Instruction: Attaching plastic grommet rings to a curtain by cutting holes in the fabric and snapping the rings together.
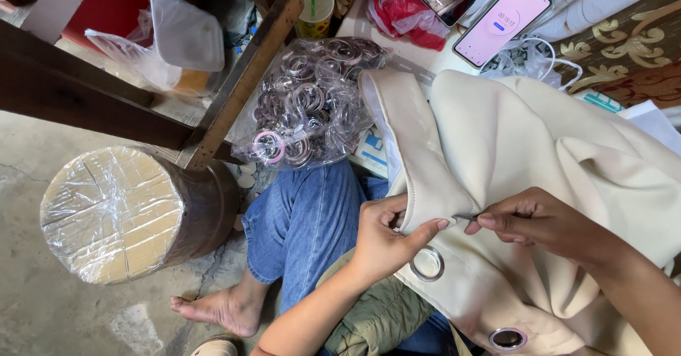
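We have the cream curtain fabric (539,150) across our lap, its folded hem band running from the far end near the bag down toward us; the pinched spot sits right between our two hands, so neither hand has to travel. Our left hand (386,235) is closed on the hem fold from the near side, thumb pressing the cloth; our right hand (528,221) meets it from the other side, fingertips pinched shut on the fabric edge, perhaps on a thin dark thing we cannot make out. Just below the left hand a metal eyelet ring (427,263) is set in the fabric; a second eyelet (508,338) lies further along the hem toward us. Beyond the fabric, a clear plastic bag (308,104) holds many loose rings; beside it lies a phone (504,19); left of the bag stands a wrapped stool (113,214).
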